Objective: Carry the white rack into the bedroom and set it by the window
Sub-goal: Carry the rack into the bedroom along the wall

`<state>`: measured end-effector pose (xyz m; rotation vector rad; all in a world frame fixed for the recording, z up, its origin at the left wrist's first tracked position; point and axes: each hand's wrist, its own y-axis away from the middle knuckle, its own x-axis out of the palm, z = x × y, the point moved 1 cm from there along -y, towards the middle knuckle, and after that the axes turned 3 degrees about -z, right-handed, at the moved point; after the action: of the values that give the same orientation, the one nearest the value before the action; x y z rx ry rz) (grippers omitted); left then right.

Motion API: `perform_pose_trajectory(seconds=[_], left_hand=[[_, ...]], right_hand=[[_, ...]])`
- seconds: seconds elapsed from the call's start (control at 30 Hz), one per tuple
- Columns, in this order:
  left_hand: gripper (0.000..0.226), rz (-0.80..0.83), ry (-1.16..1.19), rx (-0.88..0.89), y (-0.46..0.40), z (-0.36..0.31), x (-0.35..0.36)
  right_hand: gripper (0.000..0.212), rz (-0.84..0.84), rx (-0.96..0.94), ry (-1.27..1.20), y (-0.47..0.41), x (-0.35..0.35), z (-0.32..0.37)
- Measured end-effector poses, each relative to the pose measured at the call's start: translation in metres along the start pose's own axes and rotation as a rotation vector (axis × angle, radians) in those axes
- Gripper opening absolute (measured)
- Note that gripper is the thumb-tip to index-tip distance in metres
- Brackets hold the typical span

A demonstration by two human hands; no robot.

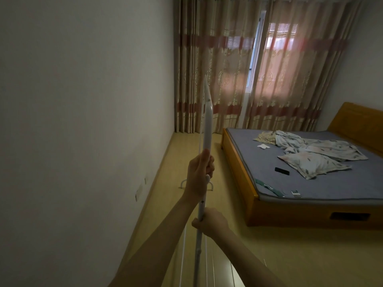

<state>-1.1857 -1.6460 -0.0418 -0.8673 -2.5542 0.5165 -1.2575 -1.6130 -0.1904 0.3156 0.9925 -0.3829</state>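
Observation:
The white rack (pixel 207 123) is a thin folded frame of white tubes, held upright in front of me. My left hand (pixel 199 175) grips its tube higher up, thumb along the bar. Lower on the same tube, my right hand (pixel 211 223) is closed around it. A curved white foot of the rack (pixel 182 184) shows behind my left wrist, above the floor. Ahead stands the window (pixel 255 56), mostly covered by long beige and pink curtains (pixel 223 79), with a bright gap between them.
A plain wall (pixel 83 121) runs close along my left. A wooden bed (pixel 269 212) with a blue mattress, pillow, crumpled bedding and a dark phone (pixel 281 171) fills the right. A strip of yellowish floor (pixel 186 146) leads between wall and bed to the curtains.

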Motion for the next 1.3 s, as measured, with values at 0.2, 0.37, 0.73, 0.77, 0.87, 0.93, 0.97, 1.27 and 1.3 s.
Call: perform_pose_trajectory(seconds=[0.2, 0.37, 0.73, 0.77, 0.87, 0.93, 0.97, 1.27, 1.3], left_hand=[[0.035, 0.011, 0.004, -0.002, -0.049, 0.025, -0.007], [0.034, 0.033, 0.030, 0.018, -0.079, 0.041, -0.009], [0.034, 0.030, 0.002, 0.023, -0.151, 0.081, -0.015], [0.035, 0.023, -0.006, 0.022, -0.158, 0.086, -0.015], [0.035, 0.003, -0.021, 0.020, -0.182, 0.098, -0.015], [0.035, -0.006, -0.024, 0.021, -0.198, 0.106, -0.016], [0.035, -0.015, -0.030, 0.018, -0.205, 0.109, -0.016], [0.036, -0.066, -0.033, 0.015, -0.269, 0.146, -0.019], [0.036, -0.070, -0.030, 0.016, -0.275, 0.149, -0.019]], right_hand=[[0.018, -0.018, 0.040, -0.011, -0.051, -0.009, 0.001], [0.019, -0.005, 0.069, -0.035, -0.085, -0.012, -0.004], [0.017, -0.012, 0.060, -0.022, -0.162, -0.028, -0.014], [0.016, -0.007, 0.051, -0.019, -0.171, -0.030, -0.015], [0.016, 0.017, 0.020, 0.001, -0.197, -0.037, -0.018], [0.016, 0.026, 0.020, 0.005, -0.216, -0.041, -0.020], [0.018, 0.029, 0.025, 0.006, -0.225, -0.043, -0.021], [0.017, 0.031, 0.040, 0.025, -0.296, -0.051, -0.030], [0.017, 0.029, 0.032, 0.024, -0.303, -0.052, -0.031]])
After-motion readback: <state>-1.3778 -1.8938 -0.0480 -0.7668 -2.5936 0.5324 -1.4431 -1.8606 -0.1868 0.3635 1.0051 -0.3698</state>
